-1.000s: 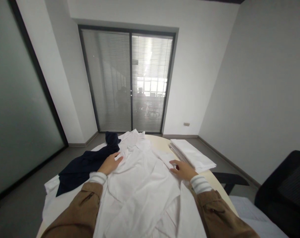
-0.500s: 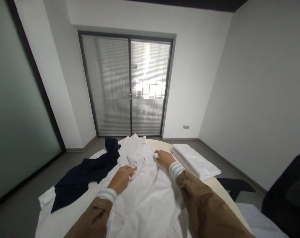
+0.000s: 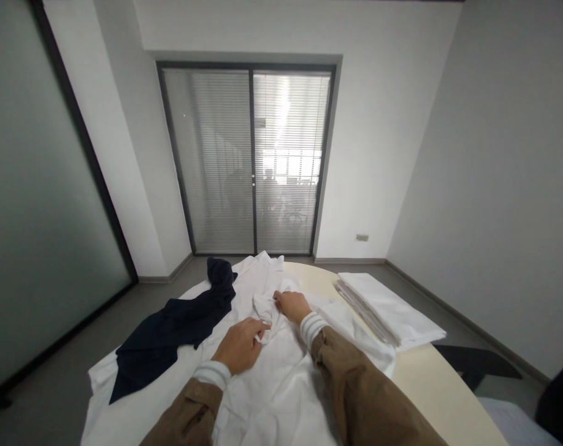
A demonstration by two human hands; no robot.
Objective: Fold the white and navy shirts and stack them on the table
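A white shirt (image 3: pixel 281 396) lies rumpled over the table, its collar end pointing toward the far edge. My left hand (image 3: pixel 241 344) is closed on a fold of the shirt near its middle, thumb and fingers pinched on the fabric. Just beyond and to the right, my right hand (image 3: pixel 293 305) also pinches the white fabric, fingertips bent down into it. A bunched fold of cloth sits between the two hands. To the left of them a dark navy garment (image 3: pixel 170 328) lies over more white cloth.
A flat stack of folded white cloth (image 3: pixel 392 310) rests on the right of the pale round table (image 3: pixel 441 384). A black chair armrest (image 3: pixel 476 360) stands beyond the table's right edge. Glazed doors with blinds (image 3: pixel 248 161) are in the far wall.
My right hand has moved left with the white fabric, closer to my left hand. More of the table shows on the right. The whole view has shifted slightly.
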